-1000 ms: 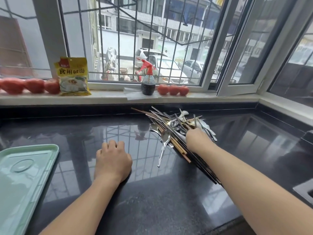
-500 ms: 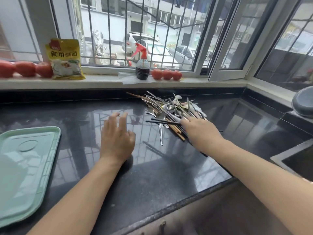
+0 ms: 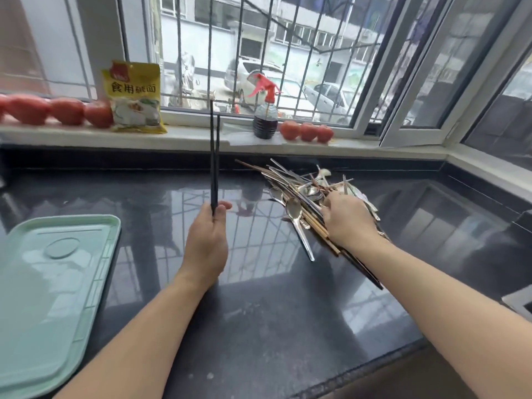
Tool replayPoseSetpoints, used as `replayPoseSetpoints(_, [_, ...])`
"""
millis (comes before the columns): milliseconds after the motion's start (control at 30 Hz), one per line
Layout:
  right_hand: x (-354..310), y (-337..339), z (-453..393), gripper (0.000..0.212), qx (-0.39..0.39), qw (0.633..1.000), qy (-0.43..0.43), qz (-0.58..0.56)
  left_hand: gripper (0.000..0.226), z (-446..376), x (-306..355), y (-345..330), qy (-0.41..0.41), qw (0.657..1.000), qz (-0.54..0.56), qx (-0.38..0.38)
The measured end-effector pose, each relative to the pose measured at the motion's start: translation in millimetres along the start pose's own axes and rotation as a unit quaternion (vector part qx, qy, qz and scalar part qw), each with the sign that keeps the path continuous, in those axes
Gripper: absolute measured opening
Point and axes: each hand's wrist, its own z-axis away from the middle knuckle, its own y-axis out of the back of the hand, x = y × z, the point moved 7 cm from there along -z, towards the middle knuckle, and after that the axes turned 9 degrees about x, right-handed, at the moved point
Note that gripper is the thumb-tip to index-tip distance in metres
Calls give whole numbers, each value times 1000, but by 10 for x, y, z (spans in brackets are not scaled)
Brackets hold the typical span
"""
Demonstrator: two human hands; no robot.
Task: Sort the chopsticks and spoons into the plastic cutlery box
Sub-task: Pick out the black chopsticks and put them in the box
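Black chopsticks [image 3: 214,156] upright in left hand [image 3: 205,243], fingers clamped round lower ends, parked mid-desk so right hand [image 3: 347,218] stays free to pick. Right fingers curled into cutlery pile [image 3: 305,194] near desk's back edge, grip probably unformed. Green tray [image 3: 54,295] at left edge.

Yellow packet [image 3: 135,96] reads, seemingly, "食用碱面".

Open black counter [image 3: 259,326] lies between my two arms. My left hand [image 3: 205,246] holds two dark chopsticks [image 3: 214,162] upright, standing in the middle of that space. The cutlery heap [image 3: 305,197] blocks the right under my right hand [image 3: 349,223]. A green tray [image 3: 86,234] occupies the left edge. The windowsill [image 3: 187,138] bounds the back.
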Motion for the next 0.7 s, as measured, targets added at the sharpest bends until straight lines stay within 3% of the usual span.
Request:
replayPoseSetpoints(67, [192,-313,32,20,-96,994,-37,44,22,14,-42,-95,0,995,-82,-49])
replayPoseSetpoints(133, [252,-465,32,22,-110,992,-56,40,23,14,-88,-142,9,990,-131,-61])
replayPoseSetpoints(333, [238,-647,-20,26,-136,984,-102,49,25,19,-80,-62,43,998,-41,-29])
replayPoseSetpoints(600, [297,-635,-40,24,-130,980,-151,0,25,43,-22,-56,55,998,-14,-39])
replayPoseSetpoints(700, [276,-548,-89,25,-71,991,-112,11,26,61,-14,-65,53,998,-8,-43])
